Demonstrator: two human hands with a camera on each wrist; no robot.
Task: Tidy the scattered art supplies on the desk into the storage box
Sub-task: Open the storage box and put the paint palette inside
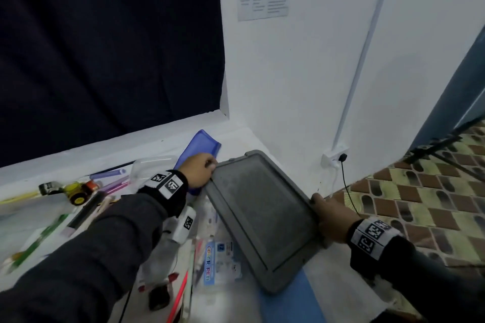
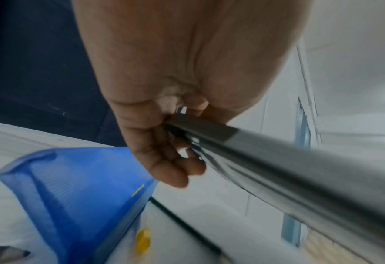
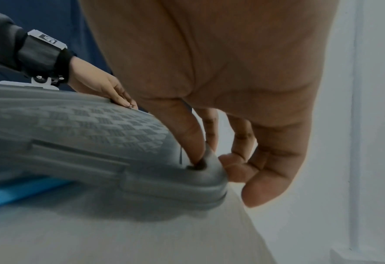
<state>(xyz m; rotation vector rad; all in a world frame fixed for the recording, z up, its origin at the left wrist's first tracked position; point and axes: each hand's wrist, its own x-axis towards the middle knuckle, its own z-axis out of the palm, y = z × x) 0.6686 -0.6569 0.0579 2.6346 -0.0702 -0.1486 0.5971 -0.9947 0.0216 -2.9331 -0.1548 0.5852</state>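
A flat grey storage-box lid (image 1: 262,217) is held tilted over the right end of the desk. My left hand (image 1: 203,169) grips its far left corner, the fingers curled under the rim (image 2: 299,169) in the left wrist view. At the lid's right edge my right hand (image 1: 328,215) holds on, one finger (image 3: 195,142) on top and the others curled beneath the corner (image 3: 85,128). Scattered supplies lie left of the lid: a "color pen" pack (image 1: 217,259), loose pens (image 1: 112,181) and a blue case (image 1: 199,147). The box itself is not visible.
A yellow toy vehicle (image 1: 76,191) and a clear plastic tub (image 1: 149,168) sit among the pens. A blue mat (image 1: 288,296) lies under the lid's near corner. The white wall with a socket (image 1: 336,157) and black cable stands close on the right, beyond the desk edge.
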